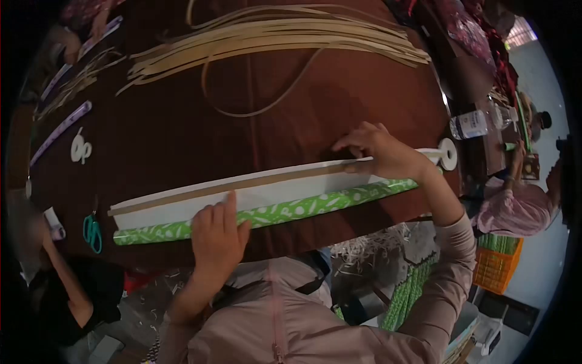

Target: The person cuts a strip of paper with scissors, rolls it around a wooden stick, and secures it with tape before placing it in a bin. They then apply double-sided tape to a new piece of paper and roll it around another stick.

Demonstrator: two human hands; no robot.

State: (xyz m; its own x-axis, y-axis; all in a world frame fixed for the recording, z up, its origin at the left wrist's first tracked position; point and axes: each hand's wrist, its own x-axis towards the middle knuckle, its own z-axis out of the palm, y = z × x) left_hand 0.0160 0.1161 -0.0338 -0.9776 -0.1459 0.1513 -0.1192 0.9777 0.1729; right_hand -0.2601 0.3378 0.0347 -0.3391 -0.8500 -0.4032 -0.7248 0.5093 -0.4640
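Note:
A roll of green paper with a white leaf-like pattern (297, 210) lies across the near part of the table, its white underside (260, 193) facing up along the far edge. A flat tan strip (267, 181) runs lengthwise on that white side. My left hand (219, 233) rests over the green roll, index finger stretched onto the white paper just below the strip. Toward the strip's right end, my right hand (391, 151) has its fingers apart, with the thumb side touching the strip and paper. Neither hand visibly grips anything.
Tan strips (285, 39) lie in a bundle at the back. Teal scissors (92, 232) and white tape (79, 148) are on the left; another tape roll (448, 154) sits by the right edge. A plastic bottle (470, 125) is farther right. Other people work on both sides.

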